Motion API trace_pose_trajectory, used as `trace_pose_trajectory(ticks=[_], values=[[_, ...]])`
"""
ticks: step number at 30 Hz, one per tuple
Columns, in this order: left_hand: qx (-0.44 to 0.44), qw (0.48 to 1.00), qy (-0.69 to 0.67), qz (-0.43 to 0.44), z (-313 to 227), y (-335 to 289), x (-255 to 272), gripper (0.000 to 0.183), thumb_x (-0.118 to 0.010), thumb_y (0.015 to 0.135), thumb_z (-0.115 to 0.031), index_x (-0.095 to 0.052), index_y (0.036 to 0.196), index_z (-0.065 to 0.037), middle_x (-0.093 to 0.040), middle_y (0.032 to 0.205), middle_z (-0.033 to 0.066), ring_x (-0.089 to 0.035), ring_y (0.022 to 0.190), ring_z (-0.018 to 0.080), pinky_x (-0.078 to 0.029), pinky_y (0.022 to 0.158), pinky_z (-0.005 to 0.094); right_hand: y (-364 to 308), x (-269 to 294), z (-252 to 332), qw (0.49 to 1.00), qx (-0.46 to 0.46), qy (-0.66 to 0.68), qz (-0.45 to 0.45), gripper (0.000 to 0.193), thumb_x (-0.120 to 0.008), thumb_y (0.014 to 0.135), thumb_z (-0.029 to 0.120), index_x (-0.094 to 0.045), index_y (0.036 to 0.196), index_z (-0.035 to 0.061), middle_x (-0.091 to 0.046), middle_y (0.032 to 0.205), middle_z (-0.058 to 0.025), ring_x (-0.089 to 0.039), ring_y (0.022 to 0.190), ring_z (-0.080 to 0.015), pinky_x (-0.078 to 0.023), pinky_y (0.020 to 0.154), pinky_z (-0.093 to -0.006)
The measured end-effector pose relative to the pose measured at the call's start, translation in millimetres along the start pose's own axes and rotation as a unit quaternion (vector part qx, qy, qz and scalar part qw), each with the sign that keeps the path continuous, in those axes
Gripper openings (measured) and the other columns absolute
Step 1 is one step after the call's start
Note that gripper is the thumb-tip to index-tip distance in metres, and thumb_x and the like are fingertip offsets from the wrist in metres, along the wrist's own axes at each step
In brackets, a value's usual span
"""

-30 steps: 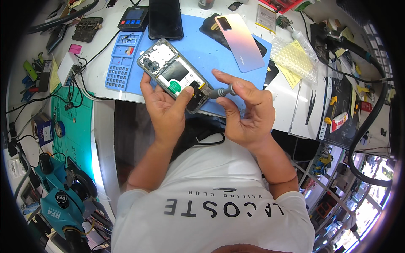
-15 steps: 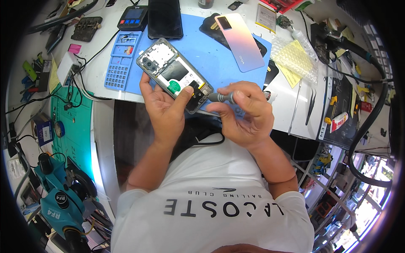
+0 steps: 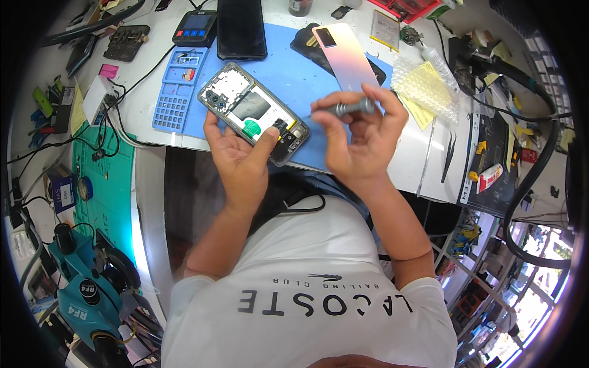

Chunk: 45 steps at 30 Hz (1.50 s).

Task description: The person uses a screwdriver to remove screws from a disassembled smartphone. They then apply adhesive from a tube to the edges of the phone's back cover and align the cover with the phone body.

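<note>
The opened smartphone was above the blue mat, its long axis slanting from far left to near right. The left hand gripped its near-left edge, thumb across. Apart from it, the right hand pinched a grey precision screwdriver, pointed leftward at the phone's right edge; contact I couldn't tell.

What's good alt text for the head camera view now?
A person's left grip holds an opened smartphone over a blue mat; the right grip holds a gray screwdriver. Beyond lie a pink phone back cover and a black smartphone.
</note>
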<state>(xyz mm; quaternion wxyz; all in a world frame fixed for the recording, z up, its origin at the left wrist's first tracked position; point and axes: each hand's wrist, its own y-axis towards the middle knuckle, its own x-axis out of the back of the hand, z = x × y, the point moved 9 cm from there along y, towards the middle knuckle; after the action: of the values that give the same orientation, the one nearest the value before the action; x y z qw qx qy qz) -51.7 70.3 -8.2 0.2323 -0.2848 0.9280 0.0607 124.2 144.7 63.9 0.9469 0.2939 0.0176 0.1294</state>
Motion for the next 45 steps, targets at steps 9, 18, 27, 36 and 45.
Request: trace_pose_trajectory(ticks=[9,18,27,36,45], values=[[-0.011,1.0,-0.012,-0.004,-2.0,0.6,-0.3,0.082,-0.065,0.092,0.018,-0.019,0.157,-0.001,-0.055,0.139,0.0238,-0.063,0.125,0.0234,-0.055,0.103,0.0343,40.0,3.7,-41.2,0.993,-0.069,-0.099,0.011,0.047,-0.066,0.095,-0.013,-0.037,0.129,0.0031,-0.068,0.111,-0.0158,-0.07,0.104,-0.0205,-0.058,0.094,-0.0329],[-0.007,1.0,-0.013,-0.001,-1.4,0.0,0.9,0.082,-0.066,0.093,0.017,-0.019,0.157,-0.003,-0.056,0.139,0.0238,-0.062,0.125,0.0228,-0.055,0.104,0.0339,34.9,-1.3,-29.7,0.999,-0.008,-0.026,-0.022,0.054,-0.067,0.096,-0.011,-0.031,0.133,0.004,-0.069,0.109,-0.0182,-0.071,0.097,-0.0211,-0.06,0.087,-0.0316],[-0.017,1.0,-0.012,0.016,-3.0,-0.7,-2.4,0.081,-0.066,0.094,0.016,-0.019,0.157,-0.004,-0.057,0.138,0.0233,-0.063,0.125,0.0222,-0.055,0.104,0.0337,-11.2,-9.8,-21.4,0.994,-0.077,0.073,0.016,0.067,-0.072,0.096,-0.008,-0.025,0.143,0.0033,-0.065,0.111,-0.0236,-0.069,0.097,-0.0211,-0.063,0.084,-0.0328],[-0.013,1.0,-0.009,0.021,-1.0,-0.4,-1.0,0.083,-0.067,0.094,0.015,-0.019,0.158,-0.005,-0.057,0.138,0.023,-0.064,0.124,0.022,-0.056,0.103,0.0335,-15.7,-15.6,-28.6,0.991,-0.089,0.095,0.017,0.069,-0.074,0.094,-0.009,-0.027,0.142,0.0038,-0.063,0.11,-0.0219,-0.068,0.097,-0.0186,-0.063,0.084,-0.0321],[-0.015,1.0,-0.004,0.016,-1.2,-0.3,-0.7,0.082,-0.067,0.094,0.015,-0.02,0.158,-0.005,-0.057,0.138,0.0229,-0.064,0.124,0.0227,-0.055,0.104,0.0341,-14.5,-15.9,-27.3,0.993,-0.082,0.079,0.02,0.069,-0.074,0.094,-0.009,-0.026,0.142,0.0042,-0.063,0.11,-0.0218,-0.068,0.096,-0.0186,-0.063,0.083,-0.0322]])
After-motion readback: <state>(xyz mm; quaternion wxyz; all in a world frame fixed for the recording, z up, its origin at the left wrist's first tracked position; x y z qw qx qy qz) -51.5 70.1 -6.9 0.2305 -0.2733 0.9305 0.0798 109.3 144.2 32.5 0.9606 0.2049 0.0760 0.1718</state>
